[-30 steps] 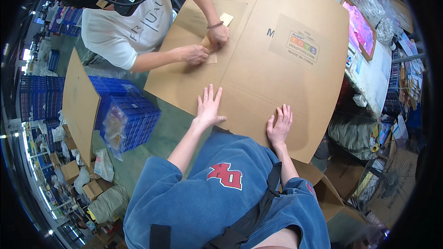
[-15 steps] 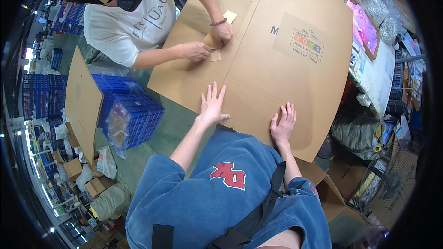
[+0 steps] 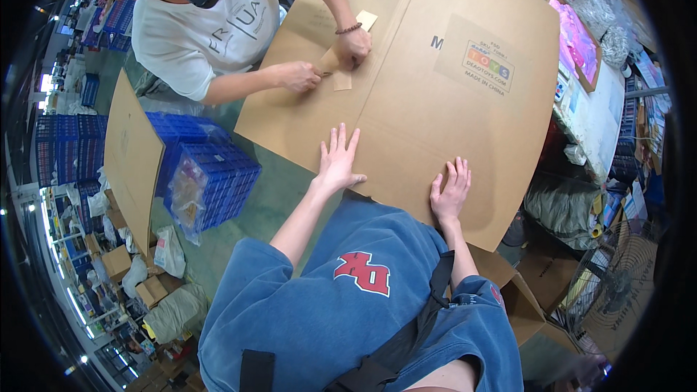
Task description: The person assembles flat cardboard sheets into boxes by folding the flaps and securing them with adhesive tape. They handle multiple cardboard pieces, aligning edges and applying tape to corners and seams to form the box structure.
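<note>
A large flat sheet of brown cardboard [image 3: 406, 138] lies in front of me, with a fold line across it and a printed patch on its right part. My left hand [image 3: 337, 163] rests flat on its near edge, fingers spread. Further right, my right hand [image 3: 451, 192] also lies on the cardboard near that edge, fingers stretched out and holding nothing. Across the sheet, a person in a white shirt [image 3: 210, 36] works with both hands on a strip of tan paper or tape [image 3: 343, 76]; what exactly their fingers hold is partly hidden.
Blue plastic crates [image 3: 218, 181] stand on the floor at the left, beside a leaning cardboard panel [image 3: 131, 145]. To the right is a cluttered white table [image 3: 592, 123] with a tray of pink items [image 3: 575, 43]. A fan [image 3: 617, 283] and an open carton [image 3: 519, 297] sit at lower right.
The other person's left-side hand has drawn back slightly from the strip. The cardboard and my hands appear shifted a little to the right in view; my hands remain on the sheet.
</note>
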Demonstrator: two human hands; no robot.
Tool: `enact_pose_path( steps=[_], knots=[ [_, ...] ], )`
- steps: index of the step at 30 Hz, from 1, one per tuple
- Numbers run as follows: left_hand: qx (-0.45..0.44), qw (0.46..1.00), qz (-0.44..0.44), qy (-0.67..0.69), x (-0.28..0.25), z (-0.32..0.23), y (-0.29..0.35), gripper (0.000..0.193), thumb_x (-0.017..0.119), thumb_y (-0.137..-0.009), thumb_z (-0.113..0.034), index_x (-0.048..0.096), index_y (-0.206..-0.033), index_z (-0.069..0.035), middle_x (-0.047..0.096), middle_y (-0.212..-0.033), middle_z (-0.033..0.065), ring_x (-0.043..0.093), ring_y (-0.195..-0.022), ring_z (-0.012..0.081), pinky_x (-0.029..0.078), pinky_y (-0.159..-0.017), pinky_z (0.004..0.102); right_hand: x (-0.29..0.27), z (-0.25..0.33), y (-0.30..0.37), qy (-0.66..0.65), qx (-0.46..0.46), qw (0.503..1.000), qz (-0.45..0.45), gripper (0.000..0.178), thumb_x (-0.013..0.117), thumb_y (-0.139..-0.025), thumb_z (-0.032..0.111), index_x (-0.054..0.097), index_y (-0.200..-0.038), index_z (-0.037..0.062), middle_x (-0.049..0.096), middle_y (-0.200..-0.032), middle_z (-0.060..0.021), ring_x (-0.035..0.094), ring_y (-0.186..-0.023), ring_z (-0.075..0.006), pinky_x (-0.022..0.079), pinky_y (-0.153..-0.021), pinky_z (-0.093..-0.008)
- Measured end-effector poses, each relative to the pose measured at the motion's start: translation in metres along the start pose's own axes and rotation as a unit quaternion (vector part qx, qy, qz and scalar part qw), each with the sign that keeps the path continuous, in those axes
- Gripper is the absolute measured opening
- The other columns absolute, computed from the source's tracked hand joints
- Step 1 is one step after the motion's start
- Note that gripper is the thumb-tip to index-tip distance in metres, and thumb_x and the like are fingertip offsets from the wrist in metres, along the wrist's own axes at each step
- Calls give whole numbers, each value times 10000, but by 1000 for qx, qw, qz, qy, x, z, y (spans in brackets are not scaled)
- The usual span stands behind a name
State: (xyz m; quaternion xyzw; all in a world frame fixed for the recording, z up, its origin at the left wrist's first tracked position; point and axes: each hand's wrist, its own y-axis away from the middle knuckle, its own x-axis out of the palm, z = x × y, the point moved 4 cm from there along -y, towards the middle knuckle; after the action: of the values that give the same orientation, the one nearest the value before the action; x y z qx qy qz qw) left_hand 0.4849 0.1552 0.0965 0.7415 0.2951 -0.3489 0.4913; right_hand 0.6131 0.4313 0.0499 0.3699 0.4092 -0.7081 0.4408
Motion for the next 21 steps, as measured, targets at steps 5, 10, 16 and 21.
enact_pose_path(
  steps=[5, 10, 16, 21],
  knots=[
    [5, 1000, -2, 6, 0, 0, 2, 1284, 903, -658, -399, 107, -1631, -138, 14, -1663, 281, 45, -1544, 456, 168, -1202, 647, 0, 1, 0, 3, -7, 1000, -6, 450, 618, -914, 180, 541, -1335, 42, 458, -1500, -181, 375, -1450, -363, 285, -1199, -526],
    [18, 998, -47, 31, -4, 5, 0, 1083, 868, -711, -420, 292, -1567, -91, 173, -1624, 287, 181, -1503, 476, 221, -1197, 603, 1, 0, 1, 2, -6, 1000, -7, 447, 616, -916, 181, 542, -1335, 44, 454, -1507, -178, 377, -1450, -360, 291, -1196, -527],
    [-19, 965, -216, 149, -36, 43, -36, 617, 729, -888, -384, 541, -1354, -25, 553, -1354, 194, 527, -1261, 375, 410, -1080, 481, 4, -2, 2, 3, -2, 1000, -1, 442, 608, -924, 188, 540, -1337, 48, 450, -1511, -177, 377, -1450, -358, 290, -1197, -528],
    [11, 973, -193, 123, -31, 55, -41, 619, 711, -906, -391, 536, -1362, -9, 523, -1404, 219, 507, -1304, 389, 394, -1114, 477, 5, -2, 1, 10, 7, 1000, 6, 433, 601, -929, 190, 536, -1336, 54, 444, -1516, -168, 366, -1457, -352, 284, -1200, -527]
  ],
)
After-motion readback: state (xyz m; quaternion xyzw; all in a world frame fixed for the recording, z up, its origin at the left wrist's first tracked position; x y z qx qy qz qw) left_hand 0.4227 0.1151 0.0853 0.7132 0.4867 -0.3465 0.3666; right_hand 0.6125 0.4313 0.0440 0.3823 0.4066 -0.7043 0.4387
